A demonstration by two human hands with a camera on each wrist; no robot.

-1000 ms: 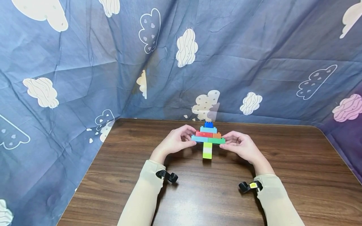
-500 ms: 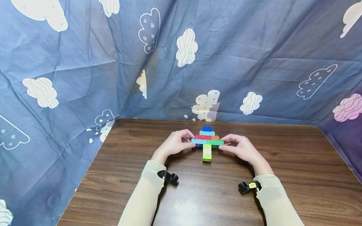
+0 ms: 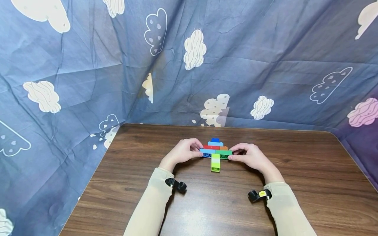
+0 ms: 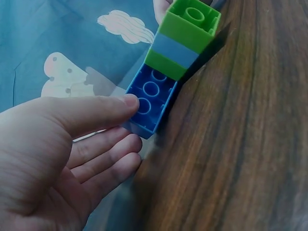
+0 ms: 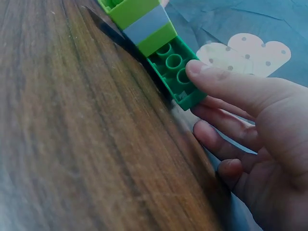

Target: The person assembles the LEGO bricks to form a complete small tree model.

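Note:
Between the hands is a stepped, tree-shaped build of toy building bricks (image 3: 211, 147), tilted back so its hollow underside shows. My left hand (image 3: 184, 151) pinches the end of the blue brick (image 4: 151, 91) in the widest row, thumb on the underside. At the opposite end, my right hand (image 3: 248, 154) pinches the green brick (image 5: 174, 65) the same way. A lime and white trunk (image 3: 215, 164) sticks out toward me from the middle. Red and orange (image 3: 223, 148) bricks, a light blue (image 3: 215, 144) one and a dark blue top (image 3: 215, 140) lie beyond.
The dark wood-grain table (image 3: 195, 196) spreads around the build. Behind its far edge hangs a blue cloth (image 3: 236, 75) with cloud prints. A black wrist camera (image 3: 176, 185) sits on the left cuff and another camera (image 3: 260, 195) on the right.
Both hands have lowered the brick build and tipped its top away from me. Its underside has come into view, and it has moved slightly nearer.

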